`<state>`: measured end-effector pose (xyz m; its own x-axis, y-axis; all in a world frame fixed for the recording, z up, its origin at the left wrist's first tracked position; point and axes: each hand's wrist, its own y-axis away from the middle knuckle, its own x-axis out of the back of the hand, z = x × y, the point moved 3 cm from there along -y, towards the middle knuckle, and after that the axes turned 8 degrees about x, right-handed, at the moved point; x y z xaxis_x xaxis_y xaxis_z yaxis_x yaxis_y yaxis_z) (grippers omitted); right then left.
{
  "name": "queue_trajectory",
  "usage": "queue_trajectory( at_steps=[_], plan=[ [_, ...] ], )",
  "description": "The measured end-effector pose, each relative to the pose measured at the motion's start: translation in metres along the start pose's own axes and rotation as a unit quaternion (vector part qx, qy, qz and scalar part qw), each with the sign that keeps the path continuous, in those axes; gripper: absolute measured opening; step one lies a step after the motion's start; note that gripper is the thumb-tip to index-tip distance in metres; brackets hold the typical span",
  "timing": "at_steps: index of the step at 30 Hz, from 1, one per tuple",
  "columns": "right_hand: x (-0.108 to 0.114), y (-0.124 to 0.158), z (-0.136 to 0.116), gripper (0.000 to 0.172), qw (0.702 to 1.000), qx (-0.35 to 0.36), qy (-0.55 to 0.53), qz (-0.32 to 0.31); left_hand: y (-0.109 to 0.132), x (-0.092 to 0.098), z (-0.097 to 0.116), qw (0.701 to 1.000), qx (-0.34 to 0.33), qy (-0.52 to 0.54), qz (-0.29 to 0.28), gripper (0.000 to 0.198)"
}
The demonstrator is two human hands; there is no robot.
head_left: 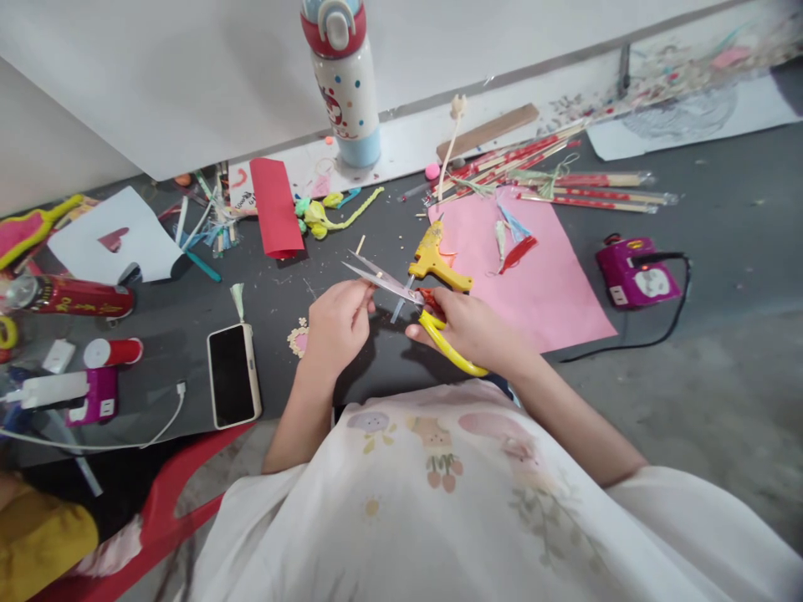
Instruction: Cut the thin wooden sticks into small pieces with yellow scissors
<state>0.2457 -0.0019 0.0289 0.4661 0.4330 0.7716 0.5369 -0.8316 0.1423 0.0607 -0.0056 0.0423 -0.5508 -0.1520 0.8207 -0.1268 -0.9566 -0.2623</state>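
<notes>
In the head view, your right hand (pixel 473 330) is closed around the yellow handles of a pair of scissors (pixel 414 305), fingers through the loops. The blades are parted and point left and away from you, over the dark table mat (pixel 721 192). Your left hand (pixel 335 322) is just beside the blade tips, with its fingers curled in and the tips drawn together at the lower blade. Whether they pinch anything is too small to tell. A thin pale strip (pixel 400 308) shows under the blades between your two hands; you cannot tell from here which hand, if either, has it.

Just beyond the scissors a yellow glue gun (pixel 436 259) lies with its nozzle end on the edge of a pink paper sheet (pixel 552 293). A red feather-like piece (pixel 518 253) lies on that sheet. A small heart-shaped cut-out (pixel 299 339) lies on the mat, touching the left side of your left hand, and a phone (pixel 233 374) lies face up further left.

Further back stand a spotted water bottle (pixel 345 84) and a folded red paper (pixel 274 207). A bundle of sticks (pixel 565 163) lies to the right of them. A purple power socket (pixel 636 272) with a black cable sits well to the right of the pink sheet.
</notes>
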Motion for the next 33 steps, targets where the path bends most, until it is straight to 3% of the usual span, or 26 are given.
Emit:
queue_trajectory(
  at_steps=[11,21,33],
  plan=[
    [0.001,0.0,0.002,0.038,1.0,-0.003,0.011,0.001,0.002,-0.003,0.001,0.999,0.012,0.033,-0.03,0.026],
    [-0.003,0.0,0.005,0.042,0.999,-0.038,0.029,-0.012,-0.003,-0.004,-0.01,0.996,0.052,0.051,-0.042,0.031],
    [-0.01,-0.004,0.009,0.043,0.999,-0.013,0.031,-0.003,0.0,-0.018,-0.012,0.991,0.044,0.084,-0.094,0.031]
  ],
)
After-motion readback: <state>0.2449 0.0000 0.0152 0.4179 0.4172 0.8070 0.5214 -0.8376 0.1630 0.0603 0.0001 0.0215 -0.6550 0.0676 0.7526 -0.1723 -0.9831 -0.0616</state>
